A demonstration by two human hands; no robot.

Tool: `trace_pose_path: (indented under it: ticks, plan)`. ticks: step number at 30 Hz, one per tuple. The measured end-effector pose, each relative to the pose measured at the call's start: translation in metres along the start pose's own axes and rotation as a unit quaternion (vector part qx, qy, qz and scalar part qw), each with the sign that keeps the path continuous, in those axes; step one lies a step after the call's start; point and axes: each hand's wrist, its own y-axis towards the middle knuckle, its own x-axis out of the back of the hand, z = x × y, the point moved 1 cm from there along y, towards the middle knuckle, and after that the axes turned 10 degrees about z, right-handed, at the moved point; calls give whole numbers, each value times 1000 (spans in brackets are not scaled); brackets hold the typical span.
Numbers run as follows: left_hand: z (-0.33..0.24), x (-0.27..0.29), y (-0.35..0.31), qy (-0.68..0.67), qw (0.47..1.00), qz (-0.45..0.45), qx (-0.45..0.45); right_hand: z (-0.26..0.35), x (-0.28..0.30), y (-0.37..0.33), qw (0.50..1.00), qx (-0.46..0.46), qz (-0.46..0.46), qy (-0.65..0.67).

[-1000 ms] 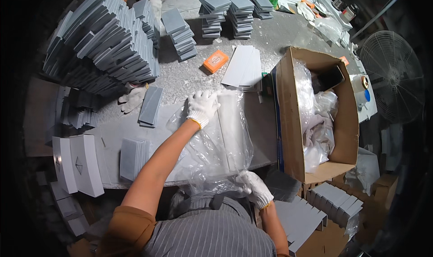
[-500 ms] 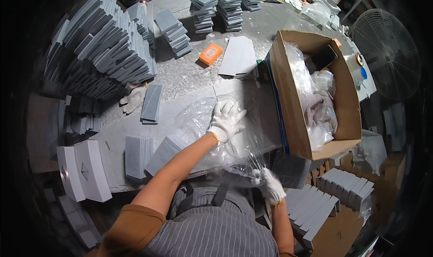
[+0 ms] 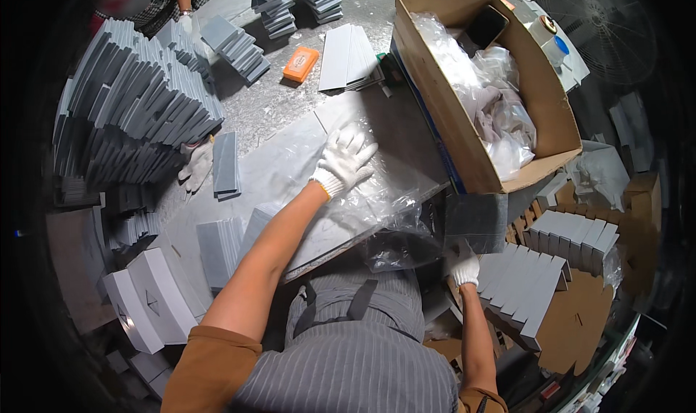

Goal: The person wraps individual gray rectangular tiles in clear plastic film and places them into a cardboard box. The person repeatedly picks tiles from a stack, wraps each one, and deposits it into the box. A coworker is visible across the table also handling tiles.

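My left hand [image 3: 344, 159], in a white knit glove, lies open with fingers spread on a clear plastic bag [image 3: 373, 204]. The bag is spread over pale boards on the table, and its crumpled end hangs past the front edge. My right hand [image 3: 464, 266], gloved the same way, is low at the right, beside the lower edge of a dark grey panel [image 3: 476, 223]. Its fingers are in shadow and smeared, so what they hold, if anything, cannot be made out. Grey slabs [image 3: 219, 250] stand near my left forearm.
An open cardboard box [image 3: 554, 123] full of crumpled plastic stands at the right. Tall stacks of grey slabs [image 3: 145, 101] rise at the left. An orange box [image 3: 301, 64] and pale strips [image 3: 348, 56] lie farther back. Another person's hand [image 3: 185, 21] shows far left.
My right hand has moved right and away from the bag's near end, which now hangs loose. My left hand stays flat on the bag. The whole view has shifted.
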Motion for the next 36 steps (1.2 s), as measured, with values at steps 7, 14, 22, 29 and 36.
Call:
trace_pose_path:
  ticks: [7,14,22,29,36]
  plan:
    - [-4,23,-9,-236,970,57,4,13,-10,24,984,-11,64,165]
    - [2,28,-14,-251,965,76,-30,50,-27,52,924,32,232,301]
    - [65,41,-16,-204,939,149,231,52,13,43,828,-88,72,549]
    - [72,33,-30,-396,850,218,271,41,11,46,881,-38,51,469]
    - [111,21,-20,-502,810,65,296,58,17,48,893,29,101,437]
